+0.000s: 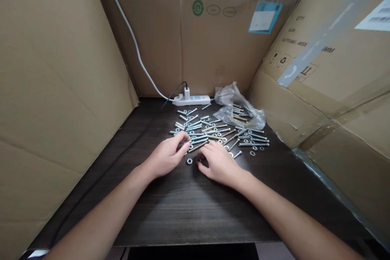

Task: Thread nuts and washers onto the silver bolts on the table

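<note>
My left hand (pixel 169 152) reaches to the near left edge of a spread of loose bolts (pixel 199 138), its thumb and forefinger curved and apart beside the bolts. I make out nothing held between them. My right hand (pixel 219 162) rests low over the dark table, with thumb and forefinger closed about a small metal ring that looks like a washer (pixel 198 160). A single hex nut (pixel 189 161) lies on the table between my hands. More nuts and washers are scattered among the silvery and brassy bolts, some hidden behind my fingers.
A clear plastic bag (pixel 240 107) with more bolts lies at the back right. Behind the pile stands a white power strip (pixel 191 100) with a plug and cables. Cardboard walls (pixel 213 57) enclose the dark tabletop (pixel 183 215) at the back and both sides. A black cable (pixel 100 174) runs along the left.
</note>
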Tool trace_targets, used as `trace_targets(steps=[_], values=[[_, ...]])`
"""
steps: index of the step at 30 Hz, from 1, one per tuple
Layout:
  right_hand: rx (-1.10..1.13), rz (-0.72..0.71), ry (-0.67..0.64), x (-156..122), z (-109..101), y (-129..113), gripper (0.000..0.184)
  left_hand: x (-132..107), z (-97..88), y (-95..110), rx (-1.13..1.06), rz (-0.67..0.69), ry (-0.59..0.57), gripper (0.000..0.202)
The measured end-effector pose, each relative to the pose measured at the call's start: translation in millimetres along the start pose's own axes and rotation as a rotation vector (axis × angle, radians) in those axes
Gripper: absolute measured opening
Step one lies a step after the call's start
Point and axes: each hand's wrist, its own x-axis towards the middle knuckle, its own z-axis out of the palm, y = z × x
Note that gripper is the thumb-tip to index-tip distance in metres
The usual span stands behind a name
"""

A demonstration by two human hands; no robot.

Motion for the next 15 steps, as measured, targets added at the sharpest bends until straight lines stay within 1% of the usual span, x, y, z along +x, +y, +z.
trace_targets(steps=[4, 9, 15], values=[[0.073, -0.001, 0.007, -0.2, 0.3, 0.7, 0.006, -0.2, 0.1, -0.3, -0.008, -0.010, -0.001, 0.015], [0.024, -0.021, 0.033, -1.1, -2.2, -1.6, 0.014, -0.5, -0.7, 0.5, -0.006, 0.002, -0.009, 0.015], [-0.011, -0.040, 0.014, 0.3, -1.6, 0.5, 0.010, -1.6, -0.7, 0.3, 0.008, 0.006, -0.034, 0.014]])
